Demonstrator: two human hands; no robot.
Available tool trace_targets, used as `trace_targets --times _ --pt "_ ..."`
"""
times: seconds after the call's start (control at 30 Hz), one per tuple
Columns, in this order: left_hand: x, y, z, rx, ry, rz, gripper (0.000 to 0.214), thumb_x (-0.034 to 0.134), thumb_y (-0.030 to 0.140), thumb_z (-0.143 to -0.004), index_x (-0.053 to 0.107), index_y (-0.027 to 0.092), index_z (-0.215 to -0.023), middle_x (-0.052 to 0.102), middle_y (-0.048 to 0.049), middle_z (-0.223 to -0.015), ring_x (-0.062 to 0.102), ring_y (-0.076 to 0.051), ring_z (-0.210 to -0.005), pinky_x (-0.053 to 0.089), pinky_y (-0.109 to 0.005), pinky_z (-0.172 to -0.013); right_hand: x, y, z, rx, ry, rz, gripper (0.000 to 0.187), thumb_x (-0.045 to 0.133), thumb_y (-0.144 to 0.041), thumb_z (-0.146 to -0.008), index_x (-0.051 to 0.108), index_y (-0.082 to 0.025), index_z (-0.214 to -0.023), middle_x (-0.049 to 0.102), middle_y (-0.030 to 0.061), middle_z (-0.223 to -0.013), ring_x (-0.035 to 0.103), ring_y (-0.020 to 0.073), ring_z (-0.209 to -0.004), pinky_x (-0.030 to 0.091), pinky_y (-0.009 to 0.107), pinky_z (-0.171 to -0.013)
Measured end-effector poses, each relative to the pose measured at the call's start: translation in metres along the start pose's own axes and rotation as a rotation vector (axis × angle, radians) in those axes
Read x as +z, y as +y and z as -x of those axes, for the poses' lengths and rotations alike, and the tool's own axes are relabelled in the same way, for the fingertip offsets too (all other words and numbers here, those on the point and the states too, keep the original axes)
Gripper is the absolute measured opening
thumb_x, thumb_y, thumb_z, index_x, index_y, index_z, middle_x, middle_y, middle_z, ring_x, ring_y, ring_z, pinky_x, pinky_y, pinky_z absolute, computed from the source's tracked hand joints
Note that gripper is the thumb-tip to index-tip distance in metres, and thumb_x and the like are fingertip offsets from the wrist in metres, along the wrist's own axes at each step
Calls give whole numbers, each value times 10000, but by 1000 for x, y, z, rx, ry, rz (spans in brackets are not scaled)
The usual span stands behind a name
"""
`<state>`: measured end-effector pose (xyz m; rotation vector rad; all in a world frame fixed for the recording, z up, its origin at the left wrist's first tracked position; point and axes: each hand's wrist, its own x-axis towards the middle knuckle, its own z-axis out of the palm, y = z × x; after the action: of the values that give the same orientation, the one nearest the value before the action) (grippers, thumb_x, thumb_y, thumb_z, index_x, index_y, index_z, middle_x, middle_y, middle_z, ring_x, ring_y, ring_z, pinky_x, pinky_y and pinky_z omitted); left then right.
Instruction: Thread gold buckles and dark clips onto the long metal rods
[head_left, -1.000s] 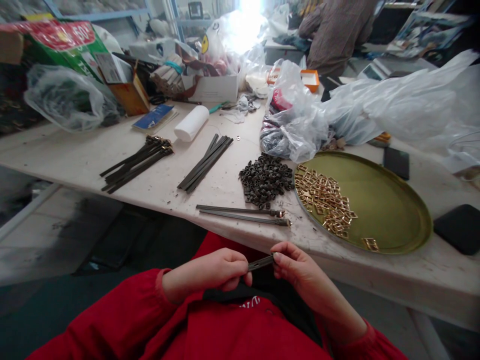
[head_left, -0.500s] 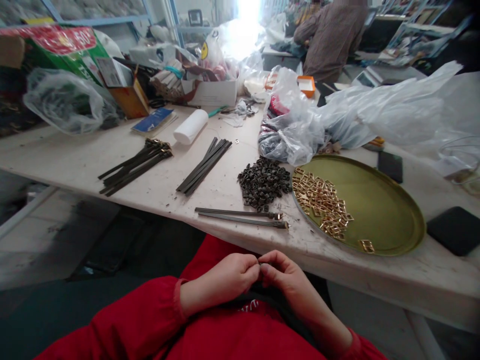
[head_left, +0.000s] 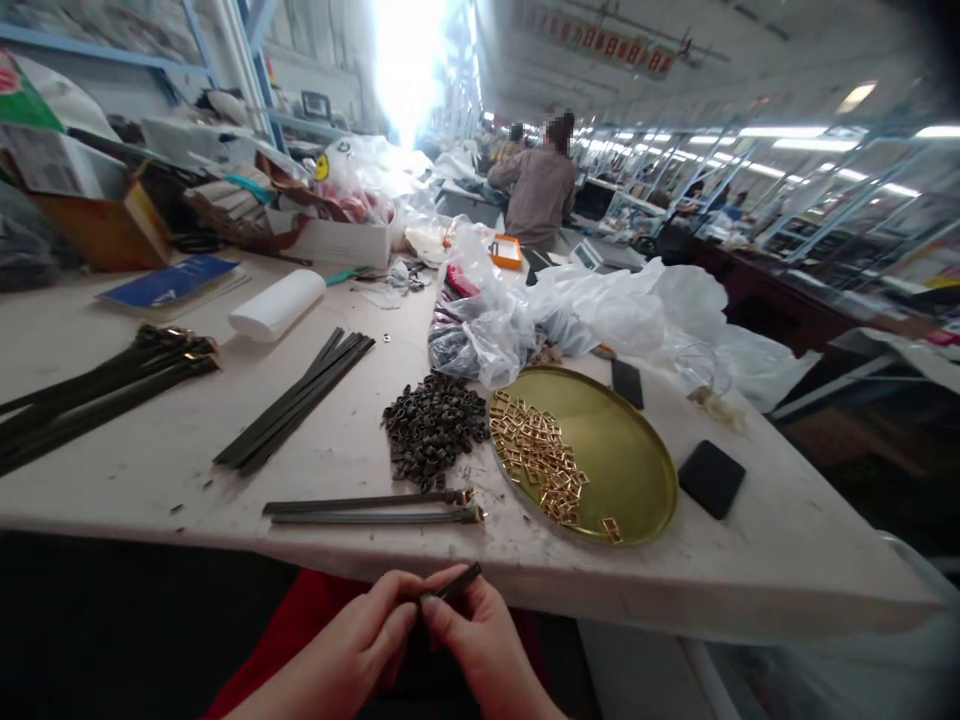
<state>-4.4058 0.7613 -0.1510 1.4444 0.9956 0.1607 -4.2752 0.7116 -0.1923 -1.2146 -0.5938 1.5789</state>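
Both my hands meet below the table's front edge. My left hand [head_left: 352,645] and my right hand [head_left: 480,640] are closed in a pinch on the end of a thin dark strap [head_left: 452,584] that sticks up to the right between the fingertips. Just above, two finished straps with gold ends [head_left: 371,508] lie along the table edge. Behind them sits a heap of small dark loops [head_left: 435,428], and to its right a round brass tray [head_left: 622,450] holds gold buckles [head_left: 540,458].
Two bundles of dark straps [head_left: 296,400] [head_left: 97,385] lie to the left, with a white roll [head_left: 276,305] behind. Clear plastic bags [head_left: 570,310], boxes and two black pads [head_left: 711,478] crowd the table. A person in brown [head_left: 536,190] stands at a far bench.
The camera has tilted up and swung right, so the hall shows and my hands sit lower in view. The strap end now sticks out between my fingertips, where it was hidden half a second ago.
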Motion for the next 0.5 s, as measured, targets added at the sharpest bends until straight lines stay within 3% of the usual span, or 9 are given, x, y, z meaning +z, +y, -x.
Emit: trace_targets --times 0.1,0.17,0.23,0.33,0.4,0.5 --pt "-5 5 -5 73 54 75 413 390 504 -796 517 194 -1038 594 -49 -940 510 -197 -876 404 -246 -771 -17 -15 -8 -137 -62 238 333 642 -459 -701 571 -188 -882 598 1 -751 535 135 -649 403 244 -594" --pt "-10 7 -10 72 69 71 399 421 506 -776 550 191 -984 593 -34 -881 501 -198 -856 397 -242 -776 -40 -39 -19 -303 -18 581 299 520 -434 -803 566 -184 -962 600 32 -812 554 163 -731 423 265 -647" --pt "-15 5 -16 52 83 71 364 426 490 -766 562 175 -885 554 -11 -760 481 -172 -744 400 -229 -703 -66 -68 -35 -507 239 1068 213 456 -335 -848 573 -165 -897 578 47 -788 549 175 -736 419 278 -666" --pt "-15 -1 -24 39 125 108 306 411 451 -743 514 165 -773 468 12 -664 421 -140 -643 374 -218 -600 -97 -101 -61 -521 478 1803 134 459 -160 -828 591 -147 -847 594 100 -853 554 216 -789 399 319 -699" --pt "-12 -4 -26 31 161 133 263 402 427 -723 473 173 -726 423 21 -631 388 -130 -609 349 -214 -556 -108 -110 -75 -502 506 1958 140 467 -89 -796 598 -135 -779 605 123 -817 558 240 -760 385 334 -657" --pt "-6 -4 -23 -2 153 200 268 406 452 -709 428 185 -695 335 46 -579 316 -108 -545 297 -207 -499 -114 -111 -85 -535 477 1972 190 448 -20 -767 599 -129 -731 614 127 -778 562 241 -717 373 333 -626"
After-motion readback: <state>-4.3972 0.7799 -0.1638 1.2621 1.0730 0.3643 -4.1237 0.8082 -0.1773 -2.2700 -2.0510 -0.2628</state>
